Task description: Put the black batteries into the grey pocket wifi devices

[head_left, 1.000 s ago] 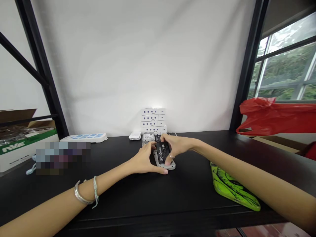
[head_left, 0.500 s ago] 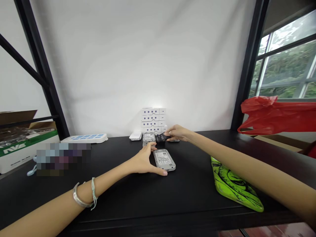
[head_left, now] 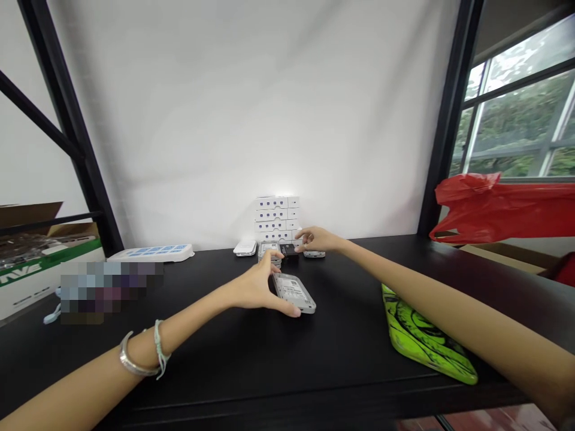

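My left hand (head_left: 254,288) spans a grey phone body (head_left: 294,293) with a QR label, its thumb at the near corner. That phone lies tilted on the black table (head_left: 251,374). My left fingertips reach towards a small stack of grey phones (head_left: 269,248). At the back, my right hand (head_left: 317,239) has its fingertips on the right end of a black battery (head_left: 290,249). Whether those fingers grip the battery I cannot tell. The battery's label is hidden.
Stacked white boxes (head_left: 275,215) stand behind the phones, with a white device (head_left: 245,248) to their left and a grey handset (head_left: 313,254) to their right. A green patterned phone case (head_left: 424,334) lies at right. A red plastic bag (head_left: 494,206) hangs beyond the table's right end.
The black battery has moved from over the grey phone body to the back, near the stack. My left hand has turned the phone body slightly.
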The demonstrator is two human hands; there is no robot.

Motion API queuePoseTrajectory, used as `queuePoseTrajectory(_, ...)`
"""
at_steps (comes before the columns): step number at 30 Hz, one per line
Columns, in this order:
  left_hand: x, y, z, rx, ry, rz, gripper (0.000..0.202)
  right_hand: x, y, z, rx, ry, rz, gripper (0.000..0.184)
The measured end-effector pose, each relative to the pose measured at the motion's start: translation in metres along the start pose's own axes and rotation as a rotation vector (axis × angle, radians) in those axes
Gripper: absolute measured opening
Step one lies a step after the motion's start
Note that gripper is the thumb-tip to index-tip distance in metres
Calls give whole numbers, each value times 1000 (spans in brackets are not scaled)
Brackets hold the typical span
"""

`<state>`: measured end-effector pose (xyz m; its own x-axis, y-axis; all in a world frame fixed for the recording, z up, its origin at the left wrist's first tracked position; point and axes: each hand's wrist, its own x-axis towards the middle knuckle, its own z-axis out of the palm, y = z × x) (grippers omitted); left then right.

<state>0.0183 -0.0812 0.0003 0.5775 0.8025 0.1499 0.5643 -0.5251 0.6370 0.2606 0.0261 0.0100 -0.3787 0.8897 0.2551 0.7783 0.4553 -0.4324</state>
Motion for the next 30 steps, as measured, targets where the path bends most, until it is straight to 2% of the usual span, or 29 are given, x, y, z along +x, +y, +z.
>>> queuePoseTrajectory(3, 14, -1, -23, -23, 84, 24, 95, -5, 16, -9, -28, 24, -29, 73)
queuePoseTrajectory(6, 39, -12, -42, -45, 158, 22, 95, -11, 31, -10, 24, -83, 14, 87)
queuePoseTrajectory(9, 61, -30, -51, -81, 138, -12, 99, -12, 42, -6, 50, -192, 126, 91)
queuePoseTrajectory(12, 71, -47, -52, -119, 103, -29, 108, -11, 49, -5, 55, -224, 126, 89)
queuePoseTrajectory(15, 73, -57, -53, -151, 96, -32, 116, -11, 50, -10, 64, -263, 140, 92)
queuePoseTrajectory(19, 64, -59, -50, -142, 193, -37, 119, -23, 38, -27, 55, -341, 144, 87)
queuePoseTrajectory(21, 54, -54, -46, -56, 338, 13, 106, -33, 26, -39, 28, -376, 114, 78)
queuePoseTrajectory(23, 39, -44, -38, 85, 504, 112, 82, -45, 7, -48, -7, -412, 72, 72)
queuePoseTrajectory(24, 32, -38, -34, 147, 545, 166, 68, -51, -4, -50, -12, -430, 42, 71)
queuePoseTrajectory(25, 24, -30, -29, 169, 511, 201, 57, -55, -16, -50, -7, -447, 2, 70)
queuePoseTrajectory(27, 10, -15, -19, 133, 273, 231, 54, -63, -38, -45, 23, -473, -97, 73)
queuePoseTrajectory(29, 0, -5, -8, 88, 74, 236, 72, -67, -55, -33, 32, -510, -154, 76)
queuePoseTrajectory(30, -3, -3, -4, 75, 21, 234, 83, -68, -60, -26, 23, -523, -171, 78)
